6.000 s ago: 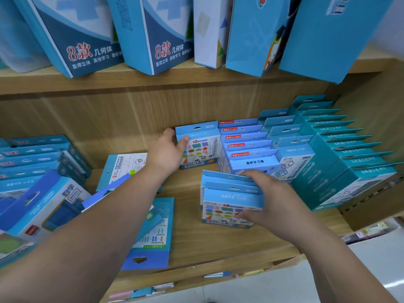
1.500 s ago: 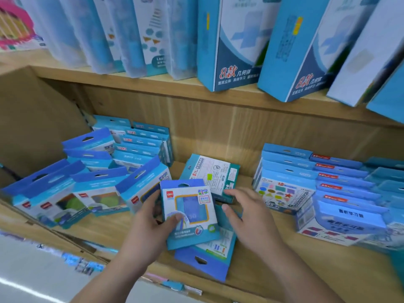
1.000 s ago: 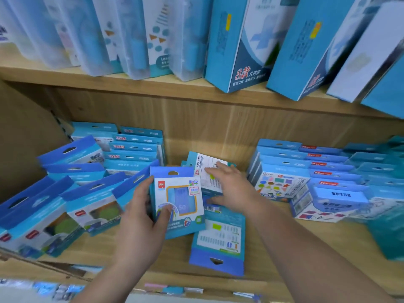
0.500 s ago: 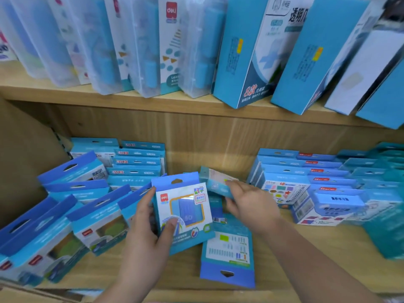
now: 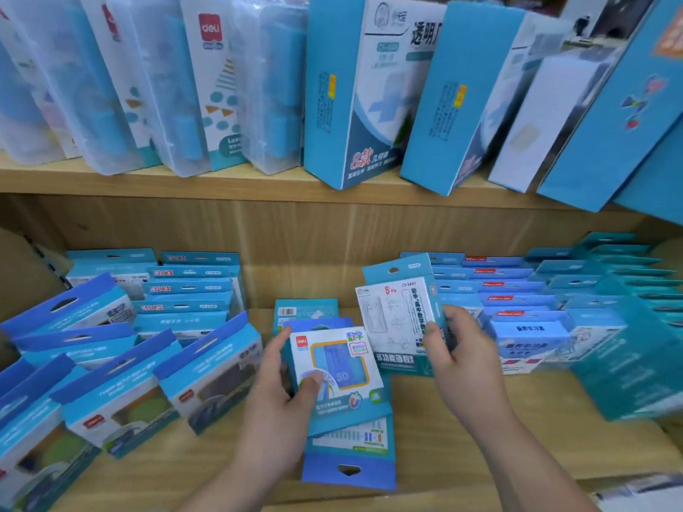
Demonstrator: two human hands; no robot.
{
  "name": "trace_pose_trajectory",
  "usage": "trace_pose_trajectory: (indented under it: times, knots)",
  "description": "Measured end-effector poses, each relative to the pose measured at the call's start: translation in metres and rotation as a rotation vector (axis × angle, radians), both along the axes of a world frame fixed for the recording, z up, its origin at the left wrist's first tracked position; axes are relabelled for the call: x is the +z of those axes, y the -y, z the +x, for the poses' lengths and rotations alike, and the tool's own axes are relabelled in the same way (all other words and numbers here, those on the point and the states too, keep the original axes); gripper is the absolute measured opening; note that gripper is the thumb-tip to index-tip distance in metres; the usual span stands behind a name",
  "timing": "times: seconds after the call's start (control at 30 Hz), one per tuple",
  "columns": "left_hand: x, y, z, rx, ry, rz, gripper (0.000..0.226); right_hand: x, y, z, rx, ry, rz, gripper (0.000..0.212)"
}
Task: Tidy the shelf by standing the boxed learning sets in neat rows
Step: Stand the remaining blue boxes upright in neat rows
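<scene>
My left hand grips a blue boxed set with a framed "50" window, thumb on its front, held up over the lower shelf. My right hand grips a teal and white boxed set upright, just right of the first. Under them a blue box lies flat with its hang tab toward me. Another teal box stands behind. Neat rows of boxed sets fill the right side, and leaning rows fill the left.
The upper shelf carries tall clear cases and leaning blue cartons that overhang the lower bay. The wooden back panel and a side wall at the left close the bay. Teal boxes crowd the far right.
My right hand has lifted the teal and white box off the pile and turned it upright, face toward me. The left hand keeps the "50" box raised. The view tilted upward.
</scene>
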State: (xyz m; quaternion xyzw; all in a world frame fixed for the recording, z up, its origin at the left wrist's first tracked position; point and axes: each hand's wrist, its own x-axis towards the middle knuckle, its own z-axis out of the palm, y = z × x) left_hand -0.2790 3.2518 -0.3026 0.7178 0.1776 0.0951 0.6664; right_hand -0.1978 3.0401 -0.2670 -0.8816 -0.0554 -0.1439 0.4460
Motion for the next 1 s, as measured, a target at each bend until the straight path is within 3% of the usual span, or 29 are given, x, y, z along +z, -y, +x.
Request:
trace_pose_trajectory:
  times: [0.1,0.27,0.4,0.5,0.63,0.73,1.0]
  knots:
    - [-0.01,0.011,0.014,-0.045,-0.101,0.07,0.058,0.004,0.012,-0.002,-0.035,0.044,-0.037,0.01]
    - [-0.017,0.01,0.025,-0.167,-0.219,0.612,0.066,0.007,0.03,0.0,-0.036,0.045,0.018,0.003]
    - [-0.011,0.012,0.022,-0.164,-0.221,0.713,0.055,0.011,0.028,0.003,0.057,0.029,0.162,0.015]
    - [0.006,0.016,0.016,-0.032,-0.103,0.6,0.047,0.014,0.02,0.005,0.2,0.0,0.22,0.021]
    - [0.043,0.024,0.005,0.056,0.068,0.124,0.059,0.022,0.003,0.003,0.448,-0.098,0.285,0.02]
    - [0.06,0.019,-0.004,0.116,0.095,0.155,0.03,0.028,-0.013,0.002,0.641,-0.192,0.338,0.02]
    - [0.089,-0.003,-0.042,0.281,0.054,0.073,0.027,0.046,-0.06,0.007,0.938,-0.36,0.377,0.018]
